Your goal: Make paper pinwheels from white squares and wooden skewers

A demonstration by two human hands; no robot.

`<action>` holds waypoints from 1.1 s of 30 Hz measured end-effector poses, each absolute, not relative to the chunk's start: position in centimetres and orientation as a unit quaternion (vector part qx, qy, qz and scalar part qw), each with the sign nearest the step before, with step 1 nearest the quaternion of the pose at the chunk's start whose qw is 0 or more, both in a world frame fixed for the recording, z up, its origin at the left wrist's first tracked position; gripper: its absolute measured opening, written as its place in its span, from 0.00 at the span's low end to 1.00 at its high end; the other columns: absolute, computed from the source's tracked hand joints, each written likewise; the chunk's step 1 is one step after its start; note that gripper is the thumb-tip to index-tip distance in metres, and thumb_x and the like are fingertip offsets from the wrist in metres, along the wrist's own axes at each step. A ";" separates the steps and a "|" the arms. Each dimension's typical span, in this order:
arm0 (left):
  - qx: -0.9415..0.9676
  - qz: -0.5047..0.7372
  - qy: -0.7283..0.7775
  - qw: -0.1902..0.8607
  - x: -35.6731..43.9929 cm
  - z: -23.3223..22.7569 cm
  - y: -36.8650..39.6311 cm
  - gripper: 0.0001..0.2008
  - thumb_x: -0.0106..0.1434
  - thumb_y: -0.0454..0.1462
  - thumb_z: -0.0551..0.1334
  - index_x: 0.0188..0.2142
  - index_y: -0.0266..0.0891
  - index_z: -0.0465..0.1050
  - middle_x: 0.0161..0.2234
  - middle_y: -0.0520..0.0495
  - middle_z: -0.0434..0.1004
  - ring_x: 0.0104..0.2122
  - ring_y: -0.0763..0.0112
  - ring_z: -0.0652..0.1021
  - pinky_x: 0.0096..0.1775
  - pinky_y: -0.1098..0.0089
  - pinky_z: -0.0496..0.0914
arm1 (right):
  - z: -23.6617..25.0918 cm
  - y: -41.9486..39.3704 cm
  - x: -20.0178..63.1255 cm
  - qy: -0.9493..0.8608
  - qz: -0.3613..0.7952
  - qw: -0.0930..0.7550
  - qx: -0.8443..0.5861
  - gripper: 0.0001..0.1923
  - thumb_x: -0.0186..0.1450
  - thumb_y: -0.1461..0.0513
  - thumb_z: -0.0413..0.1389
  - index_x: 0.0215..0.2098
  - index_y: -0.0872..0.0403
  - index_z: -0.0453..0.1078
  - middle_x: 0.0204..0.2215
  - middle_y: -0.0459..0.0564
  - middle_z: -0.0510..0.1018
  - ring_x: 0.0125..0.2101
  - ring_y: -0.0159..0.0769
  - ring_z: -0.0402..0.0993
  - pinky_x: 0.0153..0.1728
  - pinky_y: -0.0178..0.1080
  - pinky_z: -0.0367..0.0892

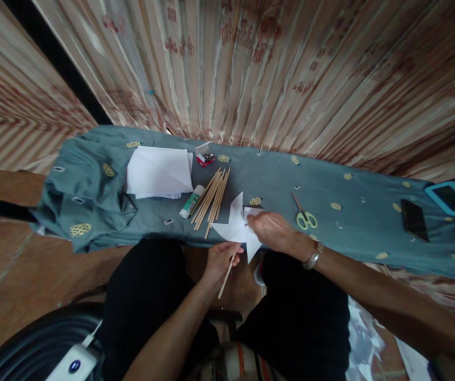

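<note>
A white paper pinwheel lies at the near edge of the blue-grey cloth-covered table. My left hand grips a thin wooden stick just below the pinwheel, the stick pointing down toward my lap. My right hand, with a metal bracelet at the wrist, presses its fingertips on the pinwheel's centre.
A bundle of wooden sticks, a glue stick, a stack of white paper and a small red box lie to the left. Green-handled scissors, a black phone and a blue-cased tablet lie to the right. Curtains hang behind.
</note>
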State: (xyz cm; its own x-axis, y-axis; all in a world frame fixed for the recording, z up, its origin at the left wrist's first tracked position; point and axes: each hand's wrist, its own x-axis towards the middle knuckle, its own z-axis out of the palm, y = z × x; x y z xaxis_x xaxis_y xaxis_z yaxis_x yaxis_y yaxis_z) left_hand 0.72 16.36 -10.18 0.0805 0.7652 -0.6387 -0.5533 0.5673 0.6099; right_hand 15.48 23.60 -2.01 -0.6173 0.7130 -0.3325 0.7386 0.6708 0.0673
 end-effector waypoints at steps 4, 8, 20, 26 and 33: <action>0.106 0.454 0.505 0.727 0.8 -10.3 16.4 0.12 0.41 0.39 0.75 0.21 0.33 0.78 0.19 0.47 0.77 0.14 0.81 0.66 0.19 0.76 0.57 | -2.4 23.0 15.2 0.928 0.003 0.174 0.329 0.20 0.70 0.71 0.38 0.50 0.64 0.68 0.34 0.61 0.79 0.38 0.43 0.74 0.40 0.42 0.61; 0.109 0.455 0.507 0.724 0.9 -10.4 16.4 0.11 0.42 0.38 0.74 0.20 0.33 0.78 0.19 0.47 0.77 0.14 0.81 0.66 0.18 0.76 0.57 | -1.3 23.5 13.0 0.893 -0.025 0.286 0.346 0.16 0.67 0.74 0.43 0.40 0.65 0.73 0.29 0.62 0.79 0.31 0.41 0.75 0.32 0.41 0.59; 0.111 0.458 0.507 0.722 1.0 -10.5 16.5 0.11 0.40 0.39 0.74 0.20 0.34 0.78 0.18 0.47 0.77 0.14 0.81 0.66 0.18 0.76 0.58 | -1.0 24.2 10.7 0.878 -0.041 0.340 0.334 0.16 0.62 0.75 0.47 0.32 0.64 0.77 0.30 0.64 0.80 0.31 0.43 0.78 0.29 0.41 0.61; 0.110 0.464 0.501 0.722 1.2 -10.3 16.4 0.14 0.38 0.41 0.74 0.20 0.34 0.77 0.18 0.48 0.76 0.13 0.81 0.66 0.18 0.76 0.57 | -0.9 24.2 10.5 0.876 -0.042 0.348 0.330 0.16 0.63 0.74 0.46 0.33 0.64 0.77 0.31 0.64 0.81 0.32 0.43 0.79 0.29 0.40 0.64; 0.107 0.471 0.500 0.719 1.3 -10.4 16.4 0.15 0.37 0.42 0.74 0.21 0.34 0.78 0.18 0.48 0.77 0.13 0.81 0.67 0.18 0.76 0.57 | -1.2 24.3 11.0 0.880 -0.033 0.339 0.331 0.16 0.64 0.74 0.45 0.35 0.65 0.76 0.31 0.65 0.80 0.33 0.45 0.79 0.30 0.41 0.66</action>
